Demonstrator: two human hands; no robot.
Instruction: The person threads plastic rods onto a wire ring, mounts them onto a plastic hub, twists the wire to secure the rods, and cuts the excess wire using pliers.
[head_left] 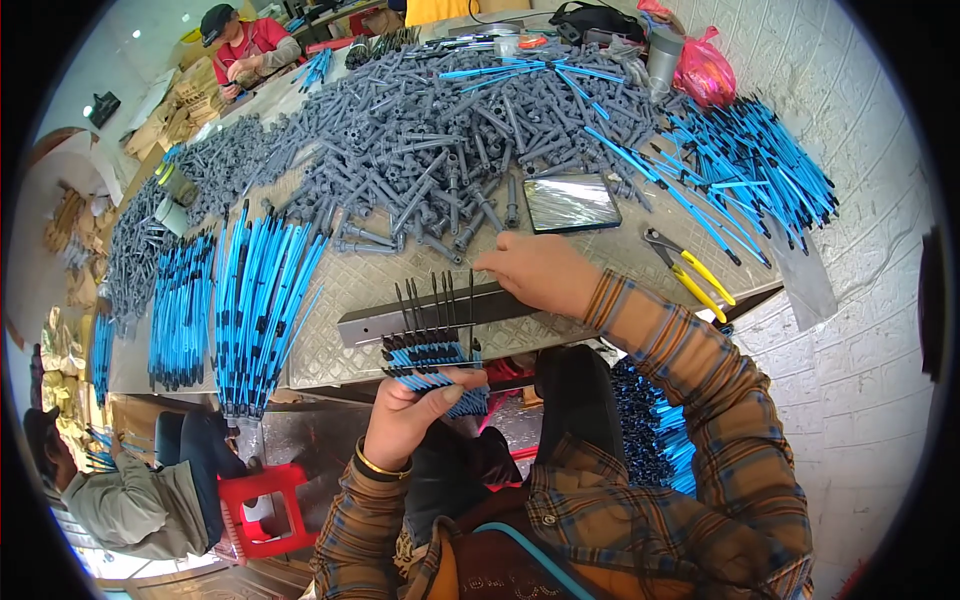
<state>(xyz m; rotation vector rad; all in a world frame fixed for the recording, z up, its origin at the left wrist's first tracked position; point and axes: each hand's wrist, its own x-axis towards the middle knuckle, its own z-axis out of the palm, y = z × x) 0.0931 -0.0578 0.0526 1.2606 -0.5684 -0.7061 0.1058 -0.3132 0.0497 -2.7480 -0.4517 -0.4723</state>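
Note:
My left hand (412,410) is closed around a bundle of thin blue rods with black ends (430,360), held in front of the table's near edge. Several thin black tips stand up from the bundle, spaced in a row. My right hand (545,272) is bent inward above the bundle's right side, its fingertips drawn together beside the top of one upright black tip. Whether they grip that tip is too small to make out. Beneath both hands, a dark flat metal bar (375,325) lies along the table edge.
Grey plastic pegs (400,150) form a large heap across the table (330,350). Blue rod bundles (255,310) lie left, a loose pile (760,165) right. A shiny-screened tablet (572,203) and yellow-handled pliers (690,270) lie nearby. Two other people (250,45) sit at left.

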